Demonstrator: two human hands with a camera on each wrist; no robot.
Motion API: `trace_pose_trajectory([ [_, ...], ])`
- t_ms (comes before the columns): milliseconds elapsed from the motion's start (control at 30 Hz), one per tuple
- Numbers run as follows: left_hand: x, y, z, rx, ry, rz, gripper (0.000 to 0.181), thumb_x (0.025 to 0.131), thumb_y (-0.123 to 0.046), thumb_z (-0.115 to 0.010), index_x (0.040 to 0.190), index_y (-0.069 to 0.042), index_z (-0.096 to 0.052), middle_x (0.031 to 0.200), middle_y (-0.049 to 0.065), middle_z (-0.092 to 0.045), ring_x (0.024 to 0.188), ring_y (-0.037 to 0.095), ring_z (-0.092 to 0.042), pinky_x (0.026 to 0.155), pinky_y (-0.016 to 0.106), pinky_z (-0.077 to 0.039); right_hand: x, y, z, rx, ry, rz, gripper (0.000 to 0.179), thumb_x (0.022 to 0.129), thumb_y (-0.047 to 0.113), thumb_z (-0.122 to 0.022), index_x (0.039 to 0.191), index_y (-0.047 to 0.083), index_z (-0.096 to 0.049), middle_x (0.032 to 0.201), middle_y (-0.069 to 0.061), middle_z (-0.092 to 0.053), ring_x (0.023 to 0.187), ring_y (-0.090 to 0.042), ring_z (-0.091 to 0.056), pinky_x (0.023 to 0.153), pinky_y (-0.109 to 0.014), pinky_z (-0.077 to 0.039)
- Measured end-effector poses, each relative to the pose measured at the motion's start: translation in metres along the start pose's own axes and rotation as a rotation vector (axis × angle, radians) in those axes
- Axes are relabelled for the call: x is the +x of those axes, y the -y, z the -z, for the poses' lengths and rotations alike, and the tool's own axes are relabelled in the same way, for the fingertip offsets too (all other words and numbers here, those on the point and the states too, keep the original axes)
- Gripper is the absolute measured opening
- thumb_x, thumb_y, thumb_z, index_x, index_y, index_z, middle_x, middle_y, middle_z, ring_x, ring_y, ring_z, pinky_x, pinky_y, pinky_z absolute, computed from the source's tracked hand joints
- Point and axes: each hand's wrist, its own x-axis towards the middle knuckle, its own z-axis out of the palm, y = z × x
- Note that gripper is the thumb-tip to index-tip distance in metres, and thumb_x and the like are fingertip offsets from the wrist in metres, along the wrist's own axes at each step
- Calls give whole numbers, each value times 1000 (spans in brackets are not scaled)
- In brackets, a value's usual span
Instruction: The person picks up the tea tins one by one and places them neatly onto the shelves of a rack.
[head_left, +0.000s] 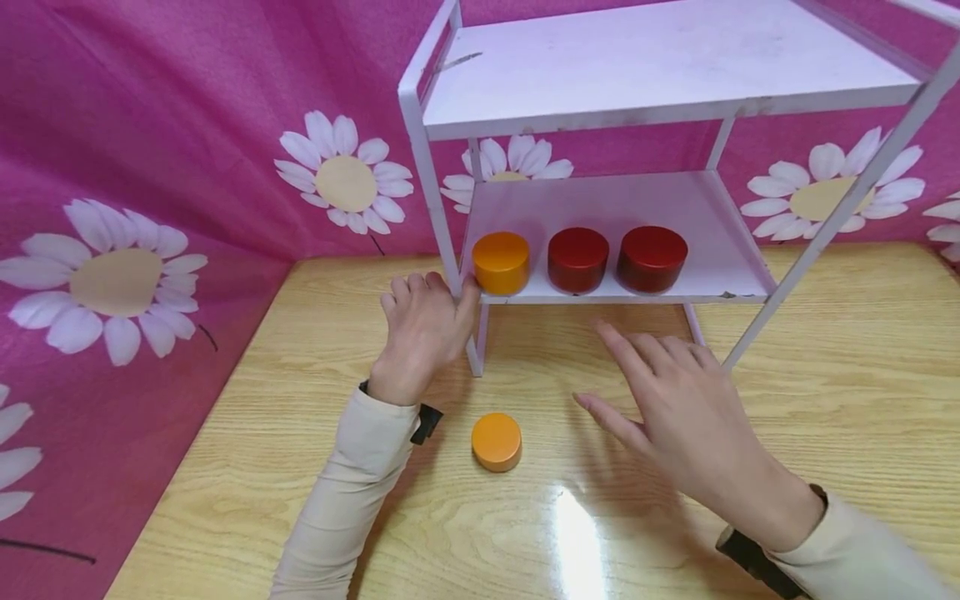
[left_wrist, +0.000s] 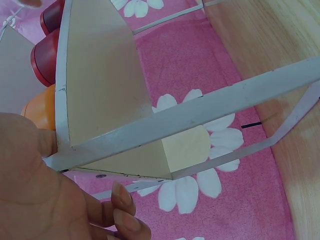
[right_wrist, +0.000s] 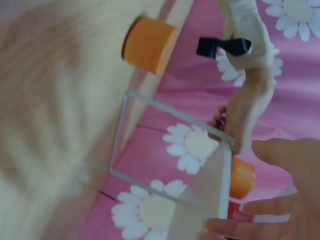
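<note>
A white two-tier rack stands on the table. My left hand holds its front left post at the lower shelf, with the thumb on the inner side and the fingers outside. Close to that thumb, an orange round block sits on the lower shelf. Two dark red round blocks, a middle one and a right one, stand beside it in a row. On the table in front lies another orange round block. My right hand hovers before the rack, fingers spread, holding nothing.
A pink cloth with white daisies hangs behind and to the left of the wooden table. The rack's front right post slants down beyond my right hand. Light glares off the tabletop near the front.
</note>
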Motion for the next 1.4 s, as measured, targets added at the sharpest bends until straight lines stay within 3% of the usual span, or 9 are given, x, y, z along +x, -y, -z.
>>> trace_pose_trajectory([
  [267,0,0,0,6,5,-2,55,99,-45,-25,82,1,-48,84,16,-45,85,35,-38,79,47,-28,-6,11,-20,-4,110,7,68,90,56,-53,134,4,-52,107,-18,-65,94,-39,-61,79,-52,-46],
  [567,0,0,-1,4,-7,-3,55,99,-45,-26,82,2,-48,84,17,-46,84,36,-39,79,47,-28,-7,21,-42,32,220,34,72,85,53,-65,136,4,-49,120,-17,-60,109,-38,-56,90,-54,-43],
  [867,-1,-1,-1,-1,-11,-6,56,99,-46,-26,82,2,-49,85,17,-47,86,36,-39,80,48,-28,-7,32,-56,36,327,69,83,84,57,-64,142,3,-41,132,-21,-51,115,-40,-50,92,-56,-40],
  [1133,-1,0,0,-14,-4,-2,55,99,-45,-27,81,1,-49,85,17,-46,85,36,-38,80,48,-28,-3,46,-65,113,507,-38,83,83,51,-69,145,5,-37,139,-20,-47,120,-41,-47,95,-58,-38],
  [1267,-1,0,0,-12,-5,-5,54,99,-45,-27,82,1,-49,85,17,-46,85,36,-39,80,47,-28,-2,50,-73,129,512,-31,82,82,50,-71,143,5,-39,137,-18,-48,119,-40,-48,94,-57,-38],
  [1400,-1,0,-1,-6,-7,-7,55,99,-46,-26,82,1,-49,86,17,-47,85,36,-39,80,48,-28,-2,51,-78,155,464,5,81,79,49,-74,141,5,-44,133,-15,-53,116,-37,-51,93,-55,-39],
])
